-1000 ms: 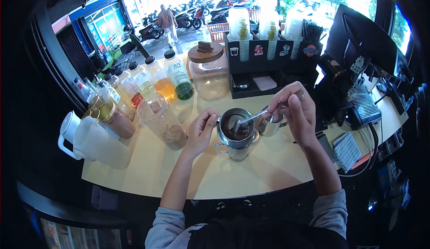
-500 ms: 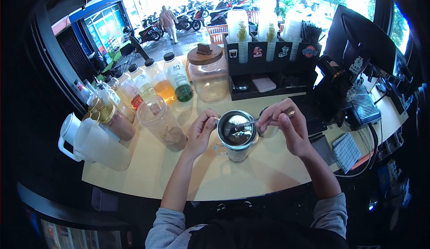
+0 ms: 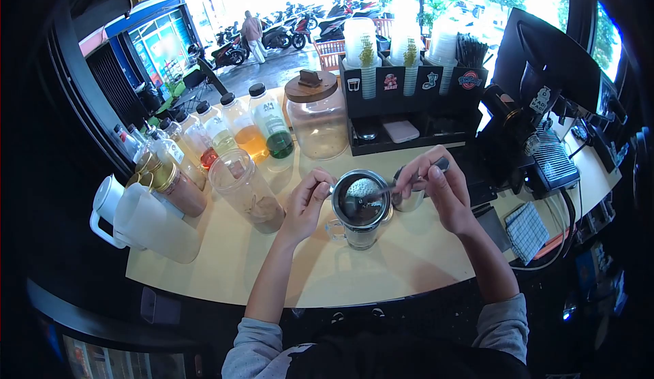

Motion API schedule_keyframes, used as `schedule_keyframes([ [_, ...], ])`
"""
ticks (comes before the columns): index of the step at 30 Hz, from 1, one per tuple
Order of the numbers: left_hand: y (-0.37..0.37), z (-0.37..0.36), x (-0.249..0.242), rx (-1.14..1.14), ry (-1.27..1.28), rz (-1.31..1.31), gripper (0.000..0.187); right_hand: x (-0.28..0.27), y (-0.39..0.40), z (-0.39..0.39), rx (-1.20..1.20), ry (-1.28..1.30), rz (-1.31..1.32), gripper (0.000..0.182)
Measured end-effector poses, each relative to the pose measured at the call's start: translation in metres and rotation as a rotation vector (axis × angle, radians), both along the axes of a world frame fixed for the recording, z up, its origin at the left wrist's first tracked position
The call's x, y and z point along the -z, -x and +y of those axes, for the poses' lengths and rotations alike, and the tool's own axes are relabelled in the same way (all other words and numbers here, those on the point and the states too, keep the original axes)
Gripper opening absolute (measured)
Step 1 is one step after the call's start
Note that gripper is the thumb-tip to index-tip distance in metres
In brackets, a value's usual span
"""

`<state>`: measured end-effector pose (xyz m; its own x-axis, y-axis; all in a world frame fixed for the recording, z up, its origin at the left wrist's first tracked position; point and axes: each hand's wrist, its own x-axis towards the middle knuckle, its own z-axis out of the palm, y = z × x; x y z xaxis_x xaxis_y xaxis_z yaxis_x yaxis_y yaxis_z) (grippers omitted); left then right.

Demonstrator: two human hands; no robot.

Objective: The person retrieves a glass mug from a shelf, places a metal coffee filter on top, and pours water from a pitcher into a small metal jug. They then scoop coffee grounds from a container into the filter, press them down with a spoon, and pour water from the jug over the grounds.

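Observation:
A round metal strainer [image 3: 340, 205] with dark liquid and foam in it rests on top of a glass mug [image 3: 361, 237]. The fingers of my left hand [image 3: 308, 202] pinch the strainer's handle at its left side. My right hand [image 3: 436, 187] is closed on a metal spoon [image 3: 441, 165], whose lower end dips into the strainer. Behind the right fingers stands a small metal cup [image 3: 409, 200], partly hidden. Left of my left hand is a clear tall container [image 3: 248, 191] with brown powder at its bottom.
Syrup bottles [image 3: 248, 133], a wooden-lidded jar [image 3: 318, 120] and a white pitcher [image 3: 153, 219] stand on the left and back of the counter [image 3: 327, 280]. A black cup organizer [image 3: 412, 116] is behind; a checked cloth [image 3: 526, 233] lies right. A person [image 3: 253, 37] is outside.
The spoon has shifted in the strainer and its handle end is raised more. My right fingers have moved slightly. Foam shows more clearly. The person outside has moved a little.

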<state>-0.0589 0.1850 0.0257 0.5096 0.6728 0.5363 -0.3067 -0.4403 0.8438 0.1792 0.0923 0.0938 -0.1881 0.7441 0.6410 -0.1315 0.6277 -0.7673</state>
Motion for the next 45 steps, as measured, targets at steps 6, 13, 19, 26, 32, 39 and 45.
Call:
schedule_keyframes([
  [6,0.002,0.002,0.001,-0.007,-0.003,0.004,0.016,-0.002,0.001,-0.001,-0.006,0.024,0.02,0.021],
  [13,0.0,-0.001,-0.002,-0.028,-0.023,0.008,0.015,-0.004,0.004,0.0,0.067,0.024,0.018,0.023],
  [19,0.0,-0.002,-0.003,-0.099,-0.057,0.059,0.014,-0.003,0.0,0.004,0.012,-0.002,-0.016,0.023],
  [26,-0.001,-0.003,-0.003,-0.118,-0.042,0.057,0.014,-0.007,-0.003,0.002,-0.02,0.032,-0.057,0.024],
  [32,-0.004,-0.005,-0.004,-0.078,-0.027,0.021,0.012,-0.01,0.002,0.0,-0.027,0.045,-0.037,0.023],
  [39,-0.004,-0.007,-0.007,-0.111,-0.092,0.049,0.013,-0.016,0.004,0.003,0.023,0.085,-0.073,0.023],
  [45,-0.003,-0.007,-0.005,-0.136,-0.127,0.057,0.013,-0.027,0.001,0.003,0.043,0.119,-0.112,0.021],
])
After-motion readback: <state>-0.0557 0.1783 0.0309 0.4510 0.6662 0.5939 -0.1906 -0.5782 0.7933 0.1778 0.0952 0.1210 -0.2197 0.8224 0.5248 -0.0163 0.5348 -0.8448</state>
